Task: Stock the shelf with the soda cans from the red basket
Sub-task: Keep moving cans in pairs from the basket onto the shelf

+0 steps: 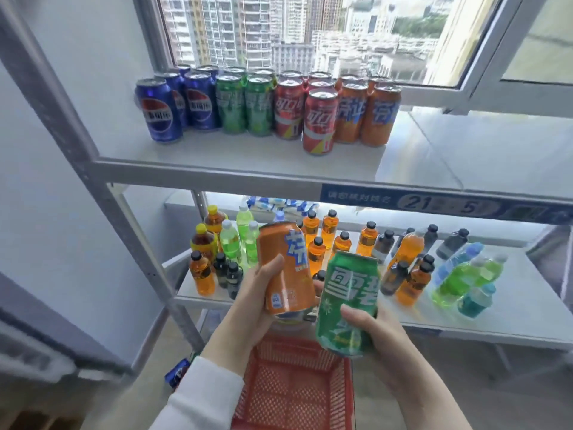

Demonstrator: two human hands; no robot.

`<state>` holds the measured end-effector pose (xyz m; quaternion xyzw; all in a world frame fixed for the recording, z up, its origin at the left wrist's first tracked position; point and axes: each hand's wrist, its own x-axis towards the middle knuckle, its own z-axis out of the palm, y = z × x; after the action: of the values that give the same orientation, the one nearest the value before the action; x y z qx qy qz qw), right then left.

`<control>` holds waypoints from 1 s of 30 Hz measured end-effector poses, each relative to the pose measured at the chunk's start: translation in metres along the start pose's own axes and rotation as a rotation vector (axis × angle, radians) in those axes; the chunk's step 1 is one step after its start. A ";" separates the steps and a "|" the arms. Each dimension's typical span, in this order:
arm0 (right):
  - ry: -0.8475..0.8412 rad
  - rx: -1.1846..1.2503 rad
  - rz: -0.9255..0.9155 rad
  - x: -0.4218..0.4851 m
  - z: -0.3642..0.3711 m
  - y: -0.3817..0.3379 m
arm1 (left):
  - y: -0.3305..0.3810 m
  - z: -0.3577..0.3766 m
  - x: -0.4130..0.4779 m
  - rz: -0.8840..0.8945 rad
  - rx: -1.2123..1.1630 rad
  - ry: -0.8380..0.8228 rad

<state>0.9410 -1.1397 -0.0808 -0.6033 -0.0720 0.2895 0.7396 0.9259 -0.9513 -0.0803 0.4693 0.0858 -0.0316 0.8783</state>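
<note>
My left hand (252, 291) grips an orange soda can (285, 268), held upright above the red basket (294, 389). My right hand (376, 339) grips a green soda can (348, 302) just to the right of it, tilted slightly. Both cans hang in front of the lower shelf. On the upper shelf (248, 156) stand rows of cans: blue cans (178, 107) at the left, then green cans (245, 103), red cans (305, 116) and orange cans (366, 113). What lies inside the basket is hidden by my arms.
The lower shelf (465, 324) holds many small bottles of orange, green, dark and blue drinks. A grey shelf post (102, 187) slants down the left. A blue can (176, 372) lies low by my left sleeve. An open window (310, 35) is behind the upper shelf.
</note>
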 end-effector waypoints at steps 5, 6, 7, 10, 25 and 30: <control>-0.012 -0.006 -0.063 -0.002 0.012 -0.033 | 0.027 0.016 0.006 0.114 0.085 0.068; -0.015 -0.014 -0.076 -0.001 0.014 -0.037 | 0.030 0.016 0.007 0.135 0.100 0.079; -0.016 -0.021 -0.091 0.000 0.017 -0.040 | 0.033 0.017 0.009 0.148 0.113 0.083; -0.006 0.002 -0.126 0.002 0.020 -0.046 | 0.038 0.019 0.014 0.147 0.138 0.075; 0.194 -0.052 -0.290 0.017 -0.001 -0.071 | 0.046 0.050 0.065 0.252 0.451 0.013; 0.200 -0.141 -0.332 0.033 -0.026 -0.097 | 0.051 0.079 0.100 0.275 0.491 -0.002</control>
<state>1.0126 -1.1551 -0.0051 -0.6593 -0.1167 0.0963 0.7365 1.0410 -0.9858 -0.0142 0.6754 0.0101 0.0676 0.7343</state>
